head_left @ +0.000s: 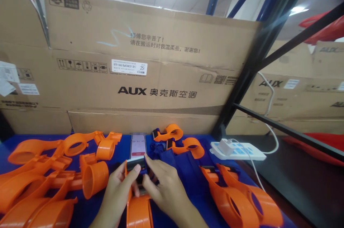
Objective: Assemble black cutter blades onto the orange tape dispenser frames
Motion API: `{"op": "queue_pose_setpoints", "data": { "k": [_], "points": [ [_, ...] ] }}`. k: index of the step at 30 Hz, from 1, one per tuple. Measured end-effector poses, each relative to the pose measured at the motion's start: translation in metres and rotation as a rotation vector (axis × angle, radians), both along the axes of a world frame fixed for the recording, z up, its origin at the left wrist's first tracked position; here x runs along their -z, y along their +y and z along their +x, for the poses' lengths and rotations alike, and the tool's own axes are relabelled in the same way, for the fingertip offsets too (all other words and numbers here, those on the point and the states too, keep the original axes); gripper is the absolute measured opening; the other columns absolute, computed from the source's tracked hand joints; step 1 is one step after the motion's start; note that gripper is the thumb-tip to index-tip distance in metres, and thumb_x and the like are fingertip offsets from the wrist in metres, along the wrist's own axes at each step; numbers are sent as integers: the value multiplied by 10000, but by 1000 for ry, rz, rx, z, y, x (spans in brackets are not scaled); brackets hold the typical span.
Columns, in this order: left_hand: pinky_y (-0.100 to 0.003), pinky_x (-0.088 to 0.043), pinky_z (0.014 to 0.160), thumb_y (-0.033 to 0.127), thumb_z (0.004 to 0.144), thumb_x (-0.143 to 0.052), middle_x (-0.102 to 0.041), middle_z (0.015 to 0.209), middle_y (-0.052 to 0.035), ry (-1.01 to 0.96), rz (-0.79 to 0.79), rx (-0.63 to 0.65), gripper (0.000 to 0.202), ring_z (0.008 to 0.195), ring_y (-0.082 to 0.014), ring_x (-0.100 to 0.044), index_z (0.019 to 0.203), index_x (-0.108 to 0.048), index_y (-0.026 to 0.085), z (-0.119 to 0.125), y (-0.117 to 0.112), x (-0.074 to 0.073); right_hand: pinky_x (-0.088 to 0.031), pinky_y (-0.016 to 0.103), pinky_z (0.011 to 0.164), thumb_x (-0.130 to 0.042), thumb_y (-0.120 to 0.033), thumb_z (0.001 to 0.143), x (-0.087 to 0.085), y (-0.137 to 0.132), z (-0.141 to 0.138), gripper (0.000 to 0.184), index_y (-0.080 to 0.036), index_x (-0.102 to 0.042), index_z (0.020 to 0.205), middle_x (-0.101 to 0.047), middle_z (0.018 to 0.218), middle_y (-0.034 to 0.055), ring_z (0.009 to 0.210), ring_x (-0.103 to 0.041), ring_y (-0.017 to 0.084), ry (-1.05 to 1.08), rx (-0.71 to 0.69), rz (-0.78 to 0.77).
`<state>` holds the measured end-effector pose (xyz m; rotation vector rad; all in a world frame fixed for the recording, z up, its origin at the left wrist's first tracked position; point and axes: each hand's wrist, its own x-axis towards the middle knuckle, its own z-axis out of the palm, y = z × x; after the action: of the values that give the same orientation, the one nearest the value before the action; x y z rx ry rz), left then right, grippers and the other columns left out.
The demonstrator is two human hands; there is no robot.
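Note:
Both of my hands are at an orange tape dispenser [139, 212], with its round hoop toward me and its head away from me. My left hand [118, 185] grips the head from the left, its thumb pressed on a black piece [133, 164]. On the right side, my right hand [163, 181] closes its fingers on the head, by a dark blue part [145, 167]. The fingers partly cover where these parts meet. Left of my hands lie several orange dispenser frames [95, 177] in a heap.
A phone [138, 145] showing a timer stands behind my hands. Dark blue pieces [158, 149] and two orange dispensers [192, 147] lie to its right. More dispensers [236, 199] rest at front right, near a white power strip [249, 152]. A cardboard box [161, 77] walls the back.

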<state>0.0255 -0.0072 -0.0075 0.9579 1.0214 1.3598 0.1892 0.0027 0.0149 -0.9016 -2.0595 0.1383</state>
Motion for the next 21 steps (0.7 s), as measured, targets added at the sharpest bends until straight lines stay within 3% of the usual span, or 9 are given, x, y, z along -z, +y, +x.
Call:
{"op": "queue_pose_setpoints", "data": {
  "k": [4,10,16,21],
  "points": [
    [-240,-498,514,560,824,-773,-511,395,79,6,-14,22,359,364,-103,-445,843,-690,212,0,1,1,-615,372,718,-493,-178,977,0,1,1,527,-132,-533,1500,-762,916,116,758,-703,233,-18,-34,21],
    [-232,-489,529,553,846,-762,-508,392,79,-42,-12,47,347,386,-107,-461,835,-675,218,-1,-3,-2,-632,372,767,-513,-203,995,-4,0,2,515,-163,-536,1508,-769,957,108,811,-729,235,16,-59,-24],
    [-240,-455,513,620,858,-703,-471,356,38,-239,-101,194,479,387,-121,-471,633,-644,201,-2,-6,-8,-639,368,845,-540,-311,1051,-2,-2,0,508,-206,-487,1545,-795,1064,113,901,-768,243,43,-75,30],
    [-251,-438,481,638,831,-718,-457,337,22,-257,-129,225,502,365,-124,-439,599,-668,196,-2,-8,-9,-637,333,750,-416,-310,1102,5,0,1,541,-142,-362,1613,-802,944,122,749,-763,227,-74,-57,64]
  ]
}}
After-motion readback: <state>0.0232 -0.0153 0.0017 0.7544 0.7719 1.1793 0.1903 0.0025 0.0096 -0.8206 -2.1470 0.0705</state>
